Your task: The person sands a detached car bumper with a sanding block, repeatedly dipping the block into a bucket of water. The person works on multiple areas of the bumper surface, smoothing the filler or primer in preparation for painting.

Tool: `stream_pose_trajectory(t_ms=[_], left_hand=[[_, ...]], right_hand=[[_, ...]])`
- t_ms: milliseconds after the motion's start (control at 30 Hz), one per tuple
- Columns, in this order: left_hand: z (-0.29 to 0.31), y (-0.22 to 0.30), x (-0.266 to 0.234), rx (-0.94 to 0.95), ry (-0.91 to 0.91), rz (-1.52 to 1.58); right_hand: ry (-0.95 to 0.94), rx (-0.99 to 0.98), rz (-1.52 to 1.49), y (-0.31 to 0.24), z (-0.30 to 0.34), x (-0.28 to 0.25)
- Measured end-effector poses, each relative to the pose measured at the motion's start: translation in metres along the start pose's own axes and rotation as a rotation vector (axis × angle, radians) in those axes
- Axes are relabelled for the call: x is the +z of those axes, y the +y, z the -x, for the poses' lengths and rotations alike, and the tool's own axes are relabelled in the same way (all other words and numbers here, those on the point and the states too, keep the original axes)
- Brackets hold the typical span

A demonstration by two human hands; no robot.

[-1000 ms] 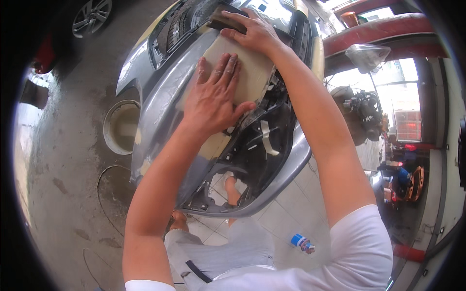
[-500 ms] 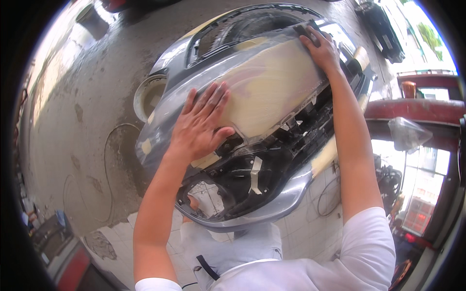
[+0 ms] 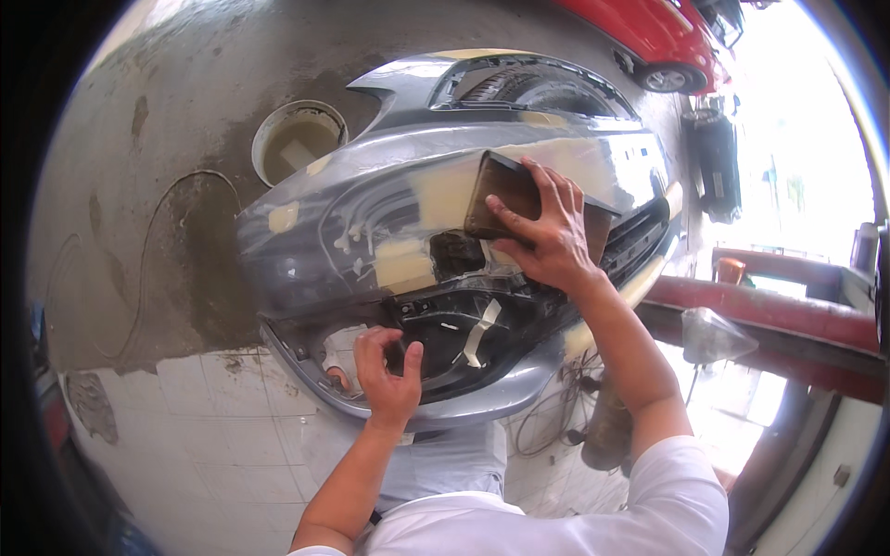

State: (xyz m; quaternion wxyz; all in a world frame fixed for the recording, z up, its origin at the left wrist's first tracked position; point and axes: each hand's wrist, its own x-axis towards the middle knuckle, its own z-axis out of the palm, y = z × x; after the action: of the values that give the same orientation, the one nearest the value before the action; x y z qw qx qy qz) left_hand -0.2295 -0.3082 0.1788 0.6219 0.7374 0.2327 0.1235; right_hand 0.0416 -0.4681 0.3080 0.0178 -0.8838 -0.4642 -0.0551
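Note:
A grey car bumper (image 3: 315, 218) with pale yellow filler patches (image 3: 445, 195) lies across in front of me. My right hand (image 3: 552, 227) grips a dark brown, flat-faced sanding block (image 3: 505, 196), raised and tilted over the patched area; its underside is partly hidden by the fingers. Near the bumper's close edge, my left hand (image 3: 387, 375) is half curled beside the round opening, thumb apart from the fingers and nothing seen in it. A strip of tape (image 3: 480, 334) sticks to the black inner part to its right.
A bucket (image 3: 260, 153) of murky water stands on the wet floor beyond the bumper's left part. A thin hose (image 3: 159, 222) curves over the floor at left. A red car (image 3: 640, 32), a black part (image 3: 718, 171) and a red beam (image 3: 769, 310) are at the right.
My right hand has come back from the far right end of the bumper, lifting the sanding block. My left hand has left the filler surface and drawn nearer to me. The view has shifted.

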Motion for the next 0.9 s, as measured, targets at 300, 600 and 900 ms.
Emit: stream_pose_trajectory(t_ms=[300,600,900], left_hand=[[-0.012,-0.029,0.011,-0.522,0.203,0.215],[-0.025,-0.028,0.051,-0.581,0.423,0.403],[-0.038,-0.02,0.061,-0.563,0.598,0.441]], right_hand=[[-0.011,-0.188,-0.043,-0.012,-0.039,0.013],[-0.046,-0.415,-0.033,-0.021,-0.079,0.021],[-0.04,-0.355,-0.023,0.019,-0.048,0.012]])
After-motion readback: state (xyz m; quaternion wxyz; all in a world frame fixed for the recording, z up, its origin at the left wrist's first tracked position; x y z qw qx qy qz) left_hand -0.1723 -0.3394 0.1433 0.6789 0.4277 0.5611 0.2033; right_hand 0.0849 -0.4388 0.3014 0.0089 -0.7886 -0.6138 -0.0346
